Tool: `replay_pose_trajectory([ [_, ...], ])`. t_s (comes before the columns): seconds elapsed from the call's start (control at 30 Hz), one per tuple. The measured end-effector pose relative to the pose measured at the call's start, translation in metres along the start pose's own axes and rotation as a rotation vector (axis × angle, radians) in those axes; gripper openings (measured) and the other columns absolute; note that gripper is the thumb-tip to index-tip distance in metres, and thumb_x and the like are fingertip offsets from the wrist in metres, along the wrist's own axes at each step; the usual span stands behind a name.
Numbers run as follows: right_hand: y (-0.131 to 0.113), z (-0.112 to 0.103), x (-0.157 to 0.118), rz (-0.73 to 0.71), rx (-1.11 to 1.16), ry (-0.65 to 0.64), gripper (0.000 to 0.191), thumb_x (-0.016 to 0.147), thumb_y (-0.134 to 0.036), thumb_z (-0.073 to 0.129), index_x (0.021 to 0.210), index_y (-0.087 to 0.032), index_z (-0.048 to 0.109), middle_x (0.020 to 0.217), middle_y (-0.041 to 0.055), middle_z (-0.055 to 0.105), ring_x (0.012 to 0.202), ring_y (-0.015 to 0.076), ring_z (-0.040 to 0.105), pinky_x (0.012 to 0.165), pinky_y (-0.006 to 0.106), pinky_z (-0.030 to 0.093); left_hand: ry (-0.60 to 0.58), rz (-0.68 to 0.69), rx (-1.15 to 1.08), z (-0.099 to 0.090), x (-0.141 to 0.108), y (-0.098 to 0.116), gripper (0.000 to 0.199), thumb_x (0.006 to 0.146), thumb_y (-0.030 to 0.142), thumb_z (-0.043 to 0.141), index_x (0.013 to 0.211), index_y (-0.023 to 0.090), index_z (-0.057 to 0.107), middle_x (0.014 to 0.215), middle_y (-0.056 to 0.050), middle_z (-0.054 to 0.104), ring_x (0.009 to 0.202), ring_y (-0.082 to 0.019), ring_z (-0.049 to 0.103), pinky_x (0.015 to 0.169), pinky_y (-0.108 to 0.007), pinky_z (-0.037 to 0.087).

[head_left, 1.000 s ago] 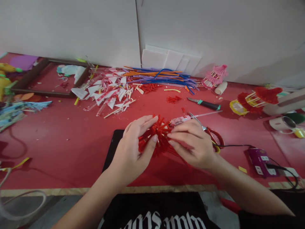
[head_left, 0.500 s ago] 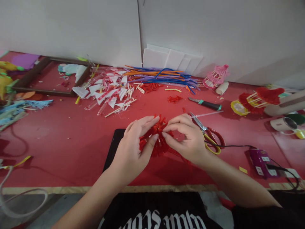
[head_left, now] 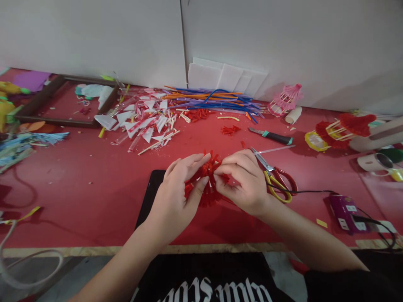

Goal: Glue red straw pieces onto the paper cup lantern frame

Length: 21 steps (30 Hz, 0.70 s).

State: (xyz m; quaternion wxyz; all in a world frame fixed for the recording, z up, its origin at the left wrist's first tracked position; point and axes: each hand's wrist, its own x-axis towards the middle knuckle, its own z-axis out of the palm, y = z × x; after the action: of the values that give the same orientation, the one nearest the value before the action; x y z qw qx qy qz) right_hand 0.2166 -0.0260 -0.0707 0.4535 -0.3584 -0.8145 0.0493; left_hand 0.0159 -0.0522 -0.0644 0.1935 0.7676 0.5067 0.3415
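- Work surface: red tabletop (head_left: 94,201), strewn with craft scraps.
- Stock: loose bundle of blue, orange and purple fuzzy stems (head_left: 214,100), at the back.
- My left hand (head_left: 176,191): thumb and fingers half-curled, spread apart around the near-left side of the workpiece, holding it.
- My right hand (head_left: 244,180): thumb and forefinger tips nearly meeting at the workpiece's right side; whether a strand is gripped between them, I cannot tell.
- Workpiece: spiky red fuzzy cluster with radiating strands (head_left: 208,169), between both hands, above the table. Step in hand, by my judgement: adjusting strands near its centre. Next move calls for a steady left hold and a fine right-hand pinch that does not crush neighbouring strands.
- Cutting tool: scissors with red and yellow handles (head_left: 269,169), lying just beyond my right hand.
- Offcuts: small pile of short red fuzzy snippets (head_left: 231,130), well apart from my fingers.
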Motion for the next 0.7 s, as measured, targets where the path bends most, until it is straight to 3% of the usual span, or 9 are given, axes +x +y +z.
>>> replay_pose_trajectory([
  [0.27, 0.002, 0.002, -0.001, -0.137, -0.130, 0.024, 0.014, 0.094, -0.012, 0.071, 0.097, -0.025, 0.066, 0.091, 0.0022, 0.074, 0.086, 0.0193, 0.064, 0.081, 0.038, 0.054, 0.005, 0.005, 0.016, 0.001, 0.000, 0.001, 0.032, 0.105, 0.024, 0.053, 0.137, 0.025, 0.055, 0.141, -0.010, 0.072, 0.128, -0.026, 0.073, 0.116, -0.048, 0.055],
  [0.4, 0.002, -0.004, -0.001, -0.046, -0.036, 0.022, 0.010, 0.096, -0.014, 0.067, 0.098, -0.024, 0.067, 0.092, 0.0026, 0.074, 0.086, 0.0188, 0.067, 0.083, 0.039, 0.054, 0.082, 0.047, -0.036, -0.003, 0.000, -0.002, 0.044, 0.106, 0.021, 0.054, 0.149, 0.024, 0.047, 0.152, -0.012, 0.063, 0.144, -0.026, 0.061, 0.119, -0.045, 0.054],
  [0.53, 0.006, -0.012, -0.009, 0.106, 0.008, 0.036, 0.015, 0.100, -0.015, 0.060, 0.107, -0.024, 0.069, 0.100, 0.0050, 0.076, 0.093, 0.0209, 0.072, 0.086, 0.041, 0.057, 0.230, -0.027, -0.186, -0.008, -0.002, -0.011, 0.042, 0.108, 0.025, 0.055, 0.149, 0.027, 0.048, 0.159, -0.009, 0.055, 0.152, -0.027, 0.051, 0.131, -0.052, 0.041],
  [0.6, 0.010, -0.015, -0.015, 0.167, 0.009, 0.047, 0.014, 0.099, -0.016, 0.057, 0.101, -0.024, 0.068, 0.096, 0.0044, 0.076, 0.091, 0.0211, 0.073, 0.083, 0.040, 0.058, 0.275, -0.084, -0.199, -0.011, -0.003, -0.016, 0.034, 0.108, 0.027, 0.056, 0.141, 0.028, 0.055, 0.150, -0.006, 0.063, 0.146, -0.025, 0.057, 0.129, -0.050, 0.043],
  [0.7, 0.016, -0.018, -0.023, 0.208, 0.009, 0.053, 0.018, 0.096, -0.018, 0.051, 0.081, -0.025, 0.056, 0.076, 0.0005, 0.065, 0.074, 0.0180, 0.067, 0.066, 0.033, 0.054, 0.330, -0.142, -0.165, -0.016, -0.003, -0.019, 0.021, 0.108, 0.029, 0.056, 0.127, 0.029, 0.065, 0.116, -0.001, 0.075, 0.113, -0.019, 0.072, 0.109, -0.039, 0.058],
])
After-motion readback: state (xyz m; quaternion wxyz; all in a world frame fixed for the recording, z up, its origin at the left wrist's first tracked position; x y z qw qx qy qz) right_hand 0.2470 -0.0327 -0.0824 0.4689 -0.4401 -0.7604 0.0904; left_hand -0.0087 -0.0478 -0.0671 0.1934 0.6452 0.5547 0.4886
